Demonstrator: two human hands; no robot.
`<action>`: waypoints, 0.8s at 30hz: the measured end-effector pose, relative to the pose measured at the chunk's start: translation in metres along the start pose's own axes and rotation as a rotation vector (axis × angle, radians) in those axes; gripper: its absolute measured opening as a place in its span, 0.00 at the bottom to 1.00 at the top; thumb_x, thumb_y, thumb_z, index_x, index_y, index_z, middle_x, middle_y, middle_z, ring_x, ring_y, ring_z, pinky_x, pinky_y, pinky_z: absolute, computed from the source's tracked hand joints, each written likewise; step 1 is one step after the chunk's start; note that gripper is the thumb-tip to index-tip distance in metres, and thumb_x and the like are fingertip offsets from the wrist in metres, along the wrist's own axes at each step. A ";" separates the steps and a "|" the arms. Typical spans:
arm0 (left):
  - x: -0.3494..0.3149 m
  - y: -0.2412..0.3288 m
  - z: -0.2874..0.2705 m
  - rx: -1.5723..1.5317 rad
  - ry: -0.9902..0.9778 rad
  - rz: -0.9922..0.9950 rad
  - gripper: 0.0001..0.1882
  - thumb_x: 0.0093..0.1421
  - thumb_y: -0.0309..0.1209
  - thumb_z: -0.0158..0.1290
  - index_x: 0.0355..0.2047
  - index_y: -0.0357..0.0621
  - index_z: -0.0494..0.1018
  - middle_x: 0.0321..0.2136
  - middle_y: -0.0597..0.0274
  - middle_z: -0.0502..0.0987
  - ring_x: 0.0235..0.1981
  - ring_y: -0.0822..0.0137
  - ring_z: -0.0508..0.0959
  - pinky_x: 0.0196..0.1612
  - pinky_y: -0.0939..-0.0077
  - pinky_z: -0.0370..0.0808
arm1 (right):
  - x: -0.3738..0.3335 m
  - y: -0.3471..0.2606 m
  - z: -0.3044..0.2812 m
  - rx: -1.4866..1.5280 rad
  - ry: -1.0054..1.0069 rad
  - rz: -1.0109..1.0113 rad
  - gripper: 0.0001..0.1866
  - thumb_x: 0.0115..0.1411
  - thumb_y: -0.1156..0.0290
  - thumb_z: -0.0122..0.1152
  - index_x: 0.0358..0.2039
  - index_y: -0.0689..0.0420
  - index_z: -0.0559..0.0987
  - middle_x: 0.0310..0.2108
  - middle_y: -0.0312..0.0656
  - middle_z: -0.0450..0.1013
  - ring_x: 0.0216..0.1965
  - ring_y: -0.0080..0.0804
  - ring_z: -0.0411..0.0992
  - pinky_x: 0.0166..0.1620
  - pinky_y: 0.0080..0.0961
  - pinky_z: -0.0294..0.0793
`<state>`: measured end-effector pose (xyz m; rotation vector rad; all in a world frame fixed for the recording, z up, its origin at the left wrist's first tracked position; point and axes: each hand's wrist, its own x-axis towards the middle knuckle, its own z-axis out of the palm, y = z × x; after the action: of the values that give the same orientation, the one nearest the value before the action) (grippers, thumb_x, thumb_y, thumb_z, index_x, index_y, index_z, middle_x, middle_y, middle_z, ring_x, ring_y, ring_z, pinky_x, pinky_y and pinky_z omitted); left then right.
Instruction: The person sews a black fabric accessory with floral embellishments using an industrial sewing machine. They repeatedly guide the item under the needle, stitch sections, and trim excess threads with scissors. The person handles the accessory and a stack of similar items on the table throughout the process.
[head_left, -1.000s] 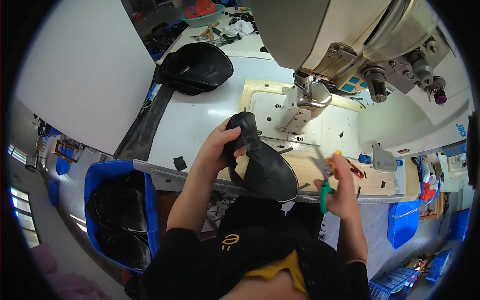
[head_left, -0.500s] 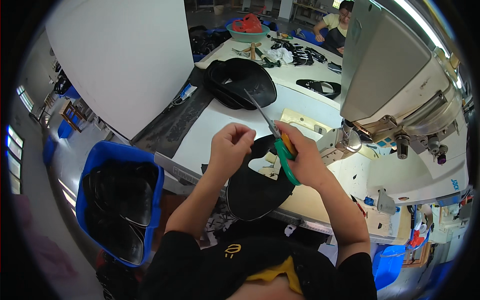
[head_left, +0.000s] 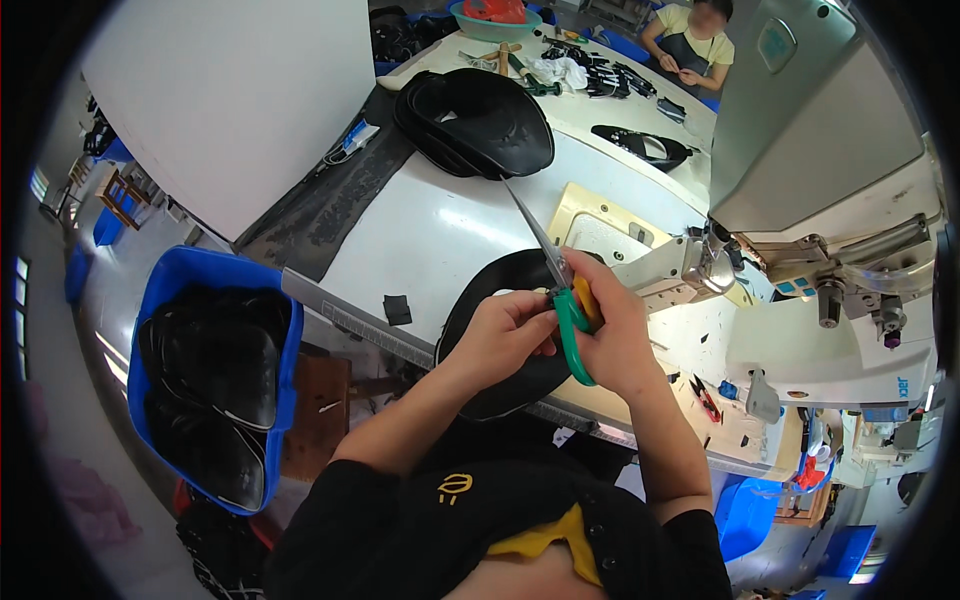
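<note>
My right hand (head_left: 618, 325) grips a pair of scissors (head_left: 572, 340) with green and orange handles. Their long blades look closed and point away toward the far left. Close beside the handles, my left hand (head_left: 500, 340) has thumb and fingers pinched together; what lies between them is too small to make out. Below both hands is a black, curved, leather-like piece (head_left: 478, 300) with an opening in its middle, at the table's near edge. The hands partly hide it. Farther off, similar black curved pieces (head_left: 525, 125) lie stacked.
A sewing machine (head_left: 815, 150) stands at the right. Red-handled snips (head_left: 706, 398) and scraps lie by it. At left, a blue bin (head_left: 287, 385) holds more black pieces. A small black scrap (head_left: 397, 310) lies near the table edge. A co-worker (head_left: 695, 50) sits across the far table.
My left hand has moved right and down to the scissors' handles, over the black piece. The view has shifted, and the small black scrap now shows on the table.
</note>
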<state>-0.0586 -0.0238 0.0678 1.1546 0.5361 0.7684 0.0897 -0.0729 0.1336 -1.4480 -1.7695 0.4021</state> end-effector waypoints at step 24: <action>0.006 -0.033 0.015 0.082 0.029 -0.046 0.07 0.63 0.25 0.50 0.30 0.36 0.76 0.22 0.65 0.76 0.22 0.78 0.75 0.27 0.83 0.73 | -0.019 0.027 -0.016 0.421 -0.096 0.370 0.35 0.54 0.84 0.63 0.62 0.56 0.63 0.34 0.38 0.72 0.32 0.19 0.70 0.34 0.16 0.72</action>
<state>-0.0352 -0.0353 0.0415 1.2045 0.6215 0.7295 0.1200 -0.0864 0.1187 -1.4566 -1.3729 0.9870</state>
